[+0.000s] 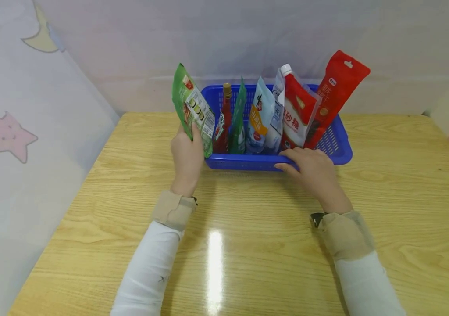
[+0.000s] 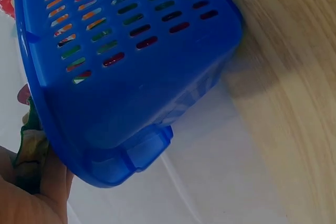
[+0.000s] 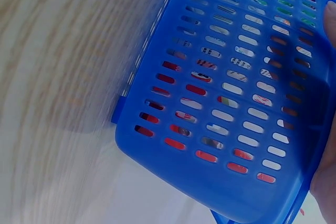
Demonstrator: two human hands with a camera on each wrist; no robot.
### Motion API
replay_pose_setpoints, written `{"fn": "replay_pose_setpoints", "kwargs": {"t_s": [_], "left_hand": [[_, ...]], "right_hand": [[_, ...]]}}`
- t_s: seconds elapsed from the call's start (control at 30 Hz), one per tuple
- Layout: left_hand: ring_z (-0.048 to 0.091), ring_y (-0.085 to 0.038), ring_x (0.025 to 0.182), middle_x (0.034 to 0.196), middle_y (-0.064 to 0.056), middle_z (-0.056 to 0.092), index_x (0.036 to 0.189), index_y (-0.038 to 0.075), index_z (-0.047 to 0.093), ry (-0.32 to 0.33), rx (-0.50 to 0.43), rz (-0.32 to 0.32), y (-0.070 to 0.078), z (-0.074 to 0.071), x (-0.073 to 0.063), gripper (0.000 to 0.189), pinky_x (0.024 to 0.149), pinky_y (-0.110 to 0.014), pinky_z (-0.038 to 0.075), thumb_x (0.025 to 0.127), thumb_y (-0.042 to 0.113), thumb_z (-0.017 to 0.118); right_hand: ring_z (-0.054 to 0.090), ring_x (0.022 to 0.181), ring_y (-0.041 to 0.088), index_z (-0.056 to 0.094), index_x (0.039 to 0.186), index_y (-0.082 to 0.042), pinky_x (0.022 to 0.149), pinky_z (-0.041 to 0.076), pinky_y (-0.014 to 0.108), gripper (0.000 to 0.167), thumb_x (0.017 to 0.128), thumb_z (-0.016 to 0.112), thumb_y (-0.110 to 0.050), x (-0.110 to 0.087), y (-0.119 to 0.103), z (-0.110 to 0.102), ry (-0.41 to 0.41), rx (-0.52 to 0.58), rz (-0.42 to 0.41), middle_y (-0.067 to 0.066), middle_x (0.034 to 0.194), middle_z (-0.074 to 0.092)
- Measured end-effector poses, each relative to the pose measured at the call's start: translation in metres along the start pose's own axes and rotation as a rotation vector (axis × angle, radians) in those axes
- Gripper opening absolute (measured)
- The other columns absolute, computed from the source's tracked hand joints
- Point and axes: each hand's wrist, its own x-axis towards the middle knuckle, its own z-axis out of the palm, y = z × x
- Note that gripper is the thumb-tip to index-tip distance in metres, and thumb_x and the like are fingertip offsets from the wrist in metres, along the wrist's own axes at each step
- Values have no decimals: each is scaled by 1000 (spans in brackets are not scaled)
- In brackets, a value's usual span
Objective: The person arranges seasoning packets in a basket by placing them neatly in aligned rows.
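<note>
My left hand (image 1: 187, 156) grips a green printed pouch (image 1: 194, 103) by its lower side, holding it tilted at the left end of a blue plastic basket (image 1: 248, 163). In the left wrist view only a slim edge of the pouch (image 2: 31, 148) shows between thumb and fingers. My right hand (image 1: 313, 171) holds the basket's front rim, fingers over the top and thumb on the outside. Inside stand a red sauce bottle (image 1: 224, 118), another green pouch (image 1: 240, 118), a light blue and orange bag (image 1: 260, 116), a red and white capped pouch (image 1: 297, 109) and a tall red packet (image 1: 336, 94).
The basket stands near the back edge of a wooden table (image 1: 256, 245), close to a pale cloth backdrop (image 1: 228, 39). More backdrop, with a pink star (image 1: 9, 136), hangs on the left. A clear-looking bag partly hides behind the red and white pouch.
</note>
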Motion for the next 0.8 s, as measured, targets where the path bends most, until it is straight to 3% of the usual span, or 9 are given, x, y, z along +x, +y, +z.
{"fn": "replay_pose_setpoints", "kwargs": {"t_s": [0.33,0.8], "left_hand": [[71,-34,90,110,-25,68,124,-4,55,-90,62,-26,6,7,7,34,68,-35,59,102,17,40],[68,-36,92,107,-27,67,122,-5,53,-140,251,37,2,17,14,31,73,-45,57,102,14,39]], "right_hand": [[65,97,33,65,113,-11,86,46,49,35,91,62,-38,0,1,0,-4,5,0,12,105,71],[65,96,32,66,113,-11,83,46,47,35,90,63,-37,0,2,1,10,0,-12,12,105,71]]}}
